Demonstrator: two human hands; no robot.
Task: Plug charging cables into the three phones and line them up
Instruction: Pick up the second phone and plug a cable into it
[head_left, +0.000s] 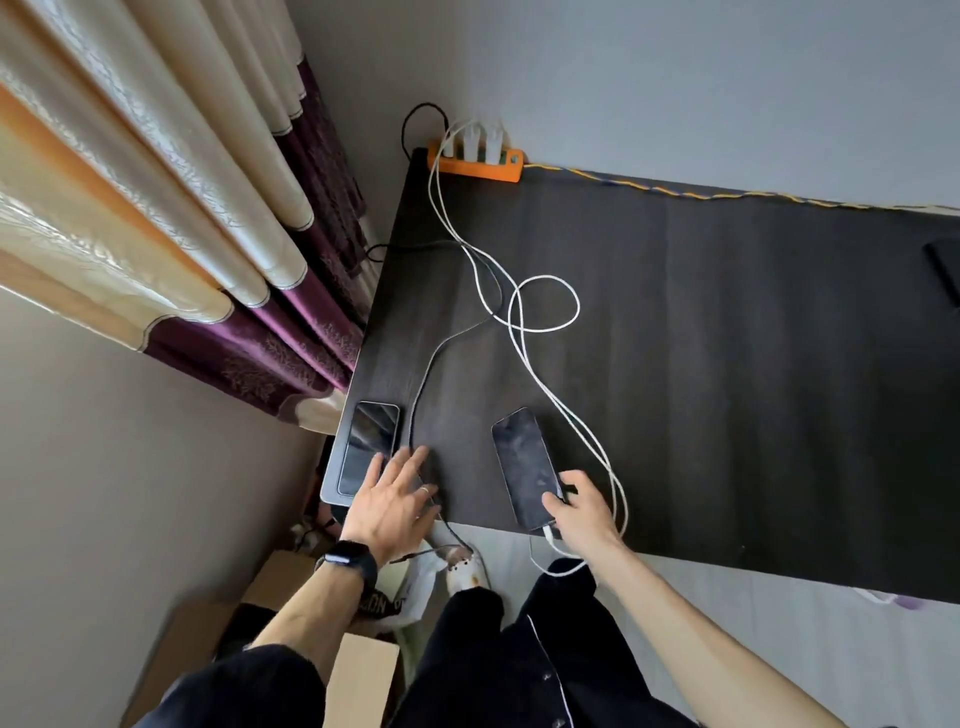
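Two dark-screened phones lie near the front edge of the black table (701, 338). The left phone (368, 444) sits at the table's left corner. My left hand (395, 499) rests flat beside it with fingers spread, fingertips at that phone's right edge and over the grey braided cable (431, 364). That cable runs under the hand and hangs off the front edge. My right hand (579, 506) pinches the lower right corner of the right phone (522, 465), thumb on the screen. A white cable (571, 415) is plugged into that phone's bottom end. No third phone is plainly in view.
An orange power strip (475, 162) with white chargers sits at the table's back left corner, and cables loop from it across the table. Curtains (182, 208) hang to the left. A dark object (943, 270) lies at the far right edge. Cardboard boxes (358, 670) stand on the floor below.
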